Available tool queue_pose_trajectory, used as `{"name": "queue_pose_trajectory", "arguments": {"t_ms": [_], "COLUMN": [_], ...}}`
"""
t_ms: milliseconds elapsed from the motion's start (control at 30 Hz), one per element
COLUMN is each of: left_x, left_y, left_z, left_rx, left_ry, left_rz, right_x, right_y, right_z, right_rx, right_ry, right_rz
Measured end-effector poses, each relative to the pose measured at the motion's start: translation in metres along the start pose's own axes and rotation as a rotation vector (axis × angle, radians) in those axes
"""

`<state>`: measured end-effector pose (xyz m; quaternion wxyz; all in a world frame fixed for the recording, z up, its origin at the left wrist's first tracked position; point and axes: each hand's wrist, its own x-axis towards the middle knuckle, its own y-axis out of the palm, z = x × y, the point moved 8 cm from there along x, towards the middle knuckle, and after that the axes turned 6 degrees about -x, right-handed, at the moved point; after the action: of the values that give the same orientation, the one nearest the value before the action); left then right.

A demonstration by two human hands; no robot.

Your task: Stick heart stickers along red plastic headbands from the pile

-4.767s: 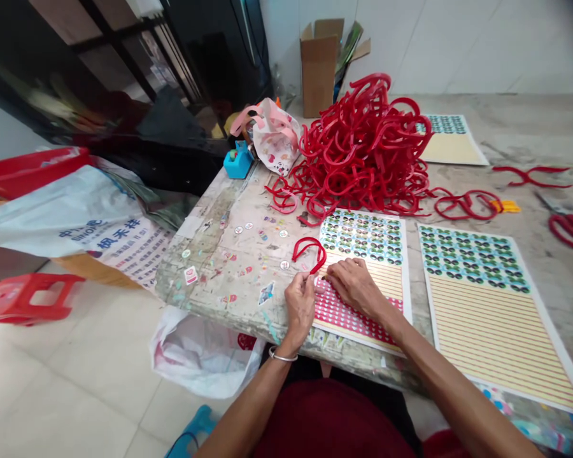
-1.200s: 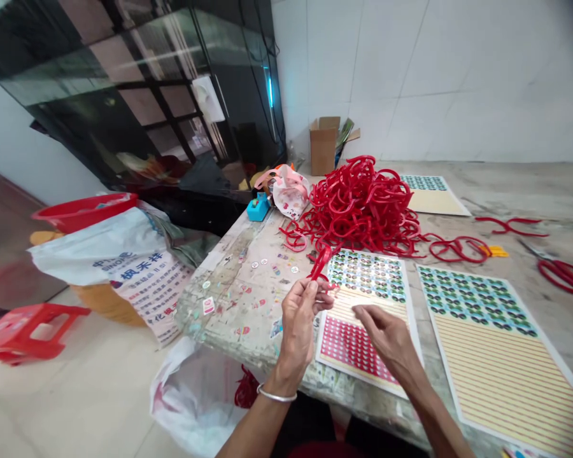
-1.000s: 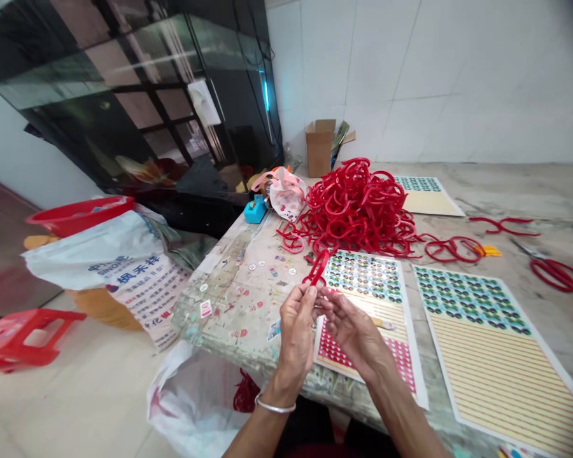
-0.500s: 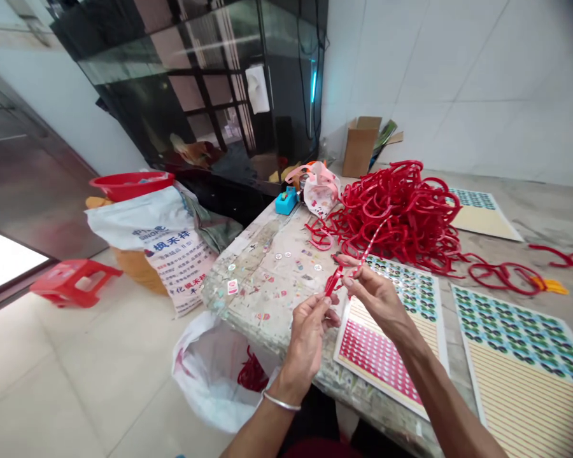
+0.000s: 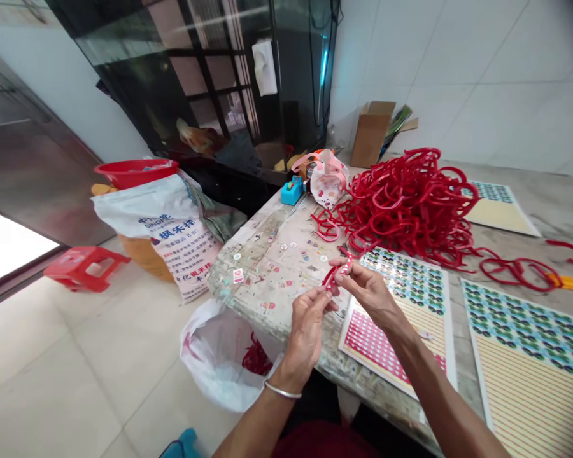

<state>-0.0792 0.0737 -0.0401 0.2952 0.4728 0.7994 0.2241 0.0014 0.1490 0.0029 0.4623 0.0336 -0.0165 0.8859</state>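
My left hand (image 5: pixel 308 324) is closed, pinching a folded red cord (image 5: pixel 330 277) above the near edge of the table. My right hand (image 5: pixel 370 289) is closed too, its thumb and fingertips on a narrow red-and-white dotted sticker strip (image 5: pixel 347 264) that lies against the cord. Fingers partly cover where strip and cord meet. Below the right forearm lies a sticker sheet (image 5: pixel 381 342) with pink-red dotted strips and blue-green round patterns. Behind the hands rises a big tangled pile of red cords (image 5: pixel 410 203).
A second sticker sheet (image 5: pixel 525 375) lies at right. A pink-handled pouch (image 5: pixel 328 181) and blue tape dispenser (image 5: pixel 292 191) stand at the table's far left. Below the front edge, an open white bag (image 5: pixel 210 375) holds red cords. A red stool (image 5: pixel 83 267) stands on the floor.
The dotted strip, which stretched up from my right fingertips, now lies down at the cord between both hands. The view has shifted slightly.
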Motion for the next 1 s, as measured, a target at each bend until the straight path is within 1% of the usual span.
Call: {"name": "queue_pose_trajectory", "arguments": {"t_ms": [167,400,633,767,1000], "left_x": [0.000,0.001,0.000,0.001,0.002], "left_y": [0.003,0.006,0.007,0.008,0.008], "left_z": [0.003,0.008,0.010,0.010,0.012], "left_rx": [0.017,0.000,0.005,0.003,0.009], "left_ry": [-0.002,-0.013,-0.018,-0.017,-0.038], "left_rz": [0.010,0.010,0.018,0.027,0.028], "right_x": [-0.003,-0.004,-0.004,-0.004,-0.004], "right_y": [-0.006,-0.013,-0.019,-0.019,-0.017], "right_z": [-0.002,-0.010,-0.009,-0.009,-0.012], "right_rx": [0.033,0.049,-0.029,-0.059,-0.047], "right_ry": [0.006,-0.017,-0.020,-0.042,-0.054], "right_rz": [-0.068,-0.112,-0.186,-0.177,-0.150]}}
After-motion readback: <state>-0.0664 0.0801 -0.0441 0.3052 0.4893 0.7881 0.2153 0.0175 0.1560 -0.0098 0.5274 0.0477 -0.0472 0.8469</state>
